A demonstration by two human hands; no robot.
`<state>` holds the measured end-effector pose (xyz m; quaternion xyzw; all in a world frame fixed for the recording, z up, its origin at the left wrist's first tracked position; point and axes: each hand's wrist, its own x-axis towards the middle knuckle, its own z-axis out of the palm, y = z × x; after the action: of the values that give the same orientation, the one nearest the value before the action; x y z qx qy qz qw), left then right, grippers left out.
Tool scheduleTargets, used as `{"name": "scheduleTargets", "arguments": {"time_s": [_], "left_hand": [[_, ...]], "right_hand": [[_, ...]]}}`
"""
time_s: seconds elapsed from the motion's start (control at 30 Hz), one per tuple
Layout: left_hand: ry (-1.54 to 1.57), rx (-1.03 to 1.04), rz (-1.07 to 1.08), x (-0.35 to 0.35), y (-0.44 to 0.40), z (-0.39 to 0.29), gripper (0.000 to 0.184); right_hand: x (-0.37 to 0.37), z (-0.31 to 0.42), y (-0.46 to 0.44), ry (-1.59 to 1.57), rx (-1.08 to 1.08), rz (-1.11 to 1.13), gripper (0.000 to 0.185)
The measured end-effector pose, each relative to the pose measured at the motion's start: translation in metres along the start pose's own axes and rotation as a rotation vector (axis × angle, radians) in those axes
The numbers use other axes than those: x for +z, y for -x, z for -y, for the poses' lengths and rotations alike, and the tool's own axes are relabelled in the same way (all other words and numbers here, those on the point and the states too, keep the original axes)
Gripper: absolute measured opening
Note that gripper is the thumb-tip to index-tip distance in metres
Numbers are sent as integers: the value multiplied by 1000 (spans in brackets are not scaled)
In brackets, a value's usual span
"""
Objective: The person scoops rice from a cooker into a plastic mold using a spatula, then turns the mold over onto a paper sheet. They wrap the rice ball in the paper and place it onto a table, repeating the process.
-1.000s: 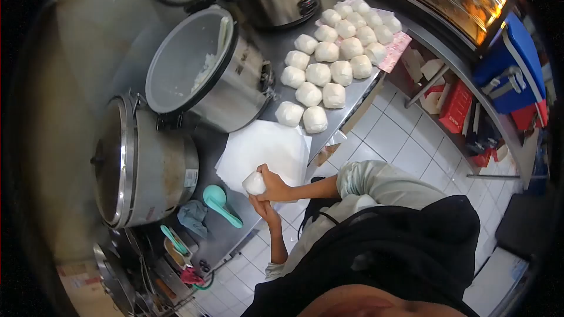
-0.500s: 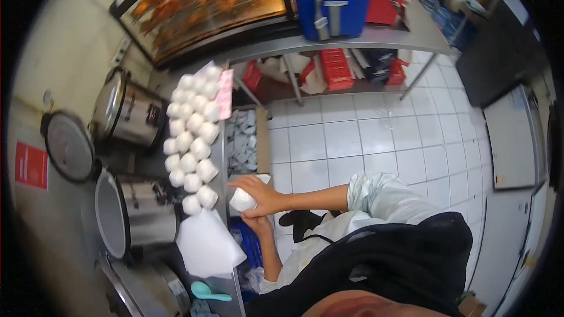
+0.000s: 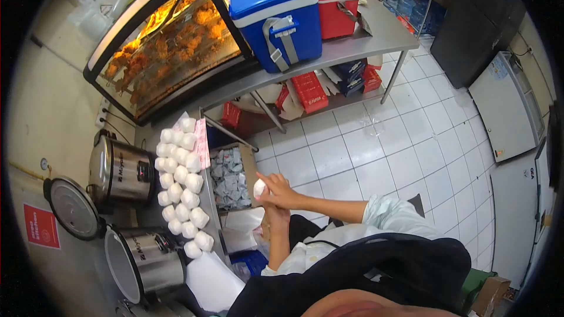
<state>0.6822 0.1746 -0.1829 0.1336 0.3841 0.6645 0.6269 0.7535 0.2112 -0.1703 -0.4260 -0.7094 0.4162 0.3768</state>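
A small white paper-wrapped packet (image 3: 259, 188) is held in front of my body, beyond the counter's edge. My right hand (image 3: 281, 192) closes over it from the right, index finger stretched along its top. Just below, my left hand (image 3: 275, 214) is wrapped against the packet's underside, its fingers mostly hidden by the right hand. Rows of similar white packets (image 3: 189, 198) lie on the metal counter to the left. Close to the nearest of these is a stack of white paper sheets (image 3: 212, 282).
Two rice cookers (image 3: 123, 167) (image 3: 144, 258) line the wall side, the nearer with its lid raised. An open box of grey sachets (image 3: 231, 179) sits below the counter edge. Beyond are a lit fried-food display (image 3: 170, 47), a blue cooler (image 3: 276, 17) and a red cooler (image 3: 336, 9).
The view has tilted and shifted, bringing more of the far table into sight. Both hands have turned the packet and moved up and right in the view, away from the counter.
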Motion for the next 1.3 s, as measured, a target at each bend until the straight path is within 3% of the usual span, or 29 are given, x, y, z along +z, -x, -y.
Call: {"name": "scheduleTargets", "arguments": {"time_s": [0.1, 0.17, 0.2, 0.27, 0.3, 0.33, 0.37, 0.43, 0.47, 0.5, 0.53, 0.63, 0.67, 0.73, 0.83, 0.87, 0.9, 0.97, 1.03, 1.17, 1.2, 1.27, 1.3], "left_hand": [[59, -121, -19, -9, -19, -19, 53], [257, -261, -242, -32, -40, -42, 52], [295, -257, -150, -76, -68, -50, 48], [406, -151, -314, -73, -87, -110, 38], [309, -35, -352, -101, -111, -136, 42], [270, -49, -273, -116, -121, -174, 45], [178, 177, -312, -139, -148, -200, 49], [-210, 288, -395, -184, -180, -271, 52], [-334, 248, -456, -177, -185, -307, 49], [-504, 338, -450, -169, -191, -335, 44], [-768, 396, -400, -219, -224, -370, 49], [-1675, 484, -704, -268, -276, -427, 73], [-1670, 484, -703, -277, -287, -436, 73], [-1786, 290, -631, -289, -307, -449, 78], [-1897, 226, -644, -293, -319, -443, 76], [-1927, 214, -551, -288, -316, -438, 76], [-1899, 171, -353, -299, -319, -434, 74], [-1738, 176, -369, -334, -330, -421, 69], [-1653, 151, -309, -361, -338, -421, 67], [-1344, 12, -184, -382, -338, -424, 63], [-1337, 15, -191, -376, -334, -420, 63], [-1862, 117, -672, -362, -326, -407, 77], [-1967, 49, -696, -371, -334, -408, 81]], "right_hand": [[17, -22, -9, -167, 9, 37, 79], [17, -30, -13, -194, 93, 100, 77], [18, -35, -16, -307, 190, 132, 76], [21, -51, -24, -442, 355, 164, 73], [23, -67, -28, -463, 426, 164, 71], [22, -80, -32, -435, 482, 148, 68], [18, -91, -37, -406, 539, 130, 65], [11, -109, -45, -239, 666, 42, 55], [8, -114, -50, -212, 698, -21, 50], [9, -119, -55, -188, 728, -85, 45], [8, -119, -64, -185, 727, -85, 45], [13, -114, -93, -176, 749, -126, 47], [19, -112, -105, -144, 747, -148, 45], [33, -105, -126, -108, 744, -172, 44], [57, -85, -149, -36, 634, -176, 42], [64, -79, -153, -30, 595, -97, 42], [68, -73, -156, -27, 555, -16, 42], [74, -70, -156, -21, 574, 93, 43], [79, -82, -150, 113, 552, 357, 42], [80, -84, -146, 277, 531, 428, 48], [80, -83, -148, 283, 525, 434, 48], [77, -79, -150, 273, 550, 435, 46], [74, -76, -151, 283, 539, 466, 46]]}}
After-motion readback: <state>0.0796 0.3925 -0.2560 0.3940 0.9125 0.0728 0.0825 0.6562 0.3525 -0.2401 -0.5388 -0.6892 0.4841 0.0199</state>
